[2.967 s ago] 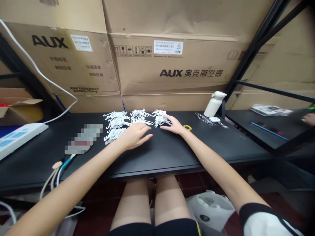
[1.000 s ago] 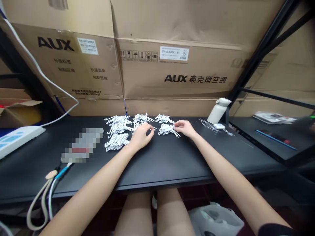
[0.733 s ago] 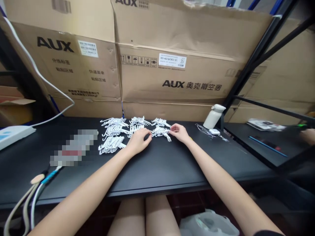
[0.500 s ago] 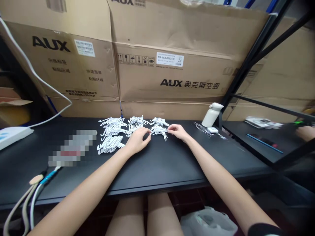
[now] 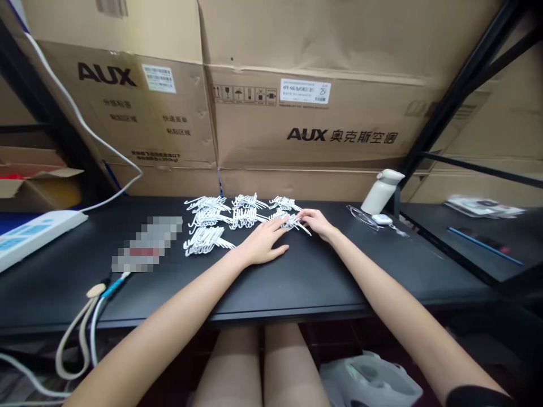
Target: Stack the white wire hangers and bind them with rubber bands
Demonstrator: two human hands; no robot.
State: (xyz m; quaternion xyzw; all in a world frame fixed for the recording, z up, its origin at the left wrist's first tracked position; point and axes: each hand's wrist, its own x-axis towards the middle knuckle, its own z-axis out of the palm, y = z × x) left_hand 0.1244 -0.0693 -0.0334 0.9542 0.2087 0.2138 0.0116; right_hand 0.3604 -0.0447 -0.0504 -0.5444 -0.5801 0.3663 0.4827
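Observation:
White hooks lie on the black table in several small piles. My left hand [image 5: 265, 242] reaches over the front pile of hooks [image 5: 292, 219] on the right, its fingers stretched out across the pile and its thumb apart. At the right end of that same pile is my right hand [image 5: 319, 224], with bent fingers closed on the straight ends. Behind it lies another pile [image 5: 282, 202]. Left of my hands are a middle front pile [image 5: 245, 217] and a left front pile [image 5: 206, 241]. Part of the pile under my left fingers is hidden.
Large cardboard boxes [image 5: 339, 152] stand along the back of the table [image 5: 322, 282]. To the right are a white bottle [image 5: 382, 192], glasses [image 5: 362, 217] and a white earphone case [image 5: 382, 220]. On the left lie a power strip [image 5: 38, 237] and a blurred-out flat object [image 5: 146, 246] with a cord.
My left hand has moved right, from beside the middle pile onto the right front pile, and its fingers have stretched out. My right hand stays at that pile's right end. The view has shifted slightly.

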